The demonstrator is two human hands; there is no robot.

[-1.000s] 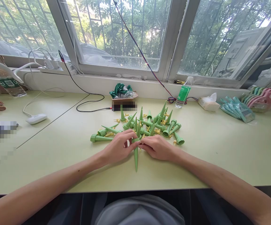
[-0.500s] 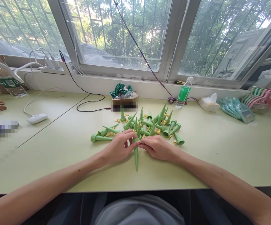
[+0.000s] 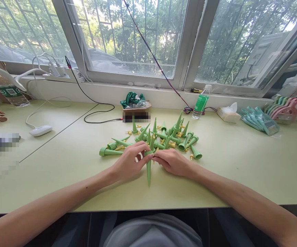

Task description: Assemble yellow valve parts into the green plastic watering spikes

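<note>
In the center of the frame, our left hand [image 3: 133,159] pinches a smooth green plastic spike [image 3: 148,169] between thumb and curled fingers at its wide collar, the slim tapered point aimed toward the bottom of the frame. Our right hand [image 3: 174,162] meets it at the collar, thumb and forefinger pinched together; whether something small sits between them, we cannot tell.

Just beyond our hands lies a loose heap of matching green cones [image 3: 174,135], some upright on ribbed caps, others on their sides with round open mouths, and small yellow plastic fittings [image 3: 192,157] scattered among them. All rest on a smooth, pale yellow-green tabletop [image 3: 86,178].

Above the heap, crinkled green and clear wrapping [image 3: 135,100] fills a small cardboard box [image 3: 136,109]. To the upper right we see a clear bottle [image 3: 201,102] with a green label, a boxy tissue pack [image 3: 229,112] and glossy teal plastic pieces [image 3: 261,120]. At left, a rounded white plastic device [image 3: 40,130] trails a thin cord.
</note>
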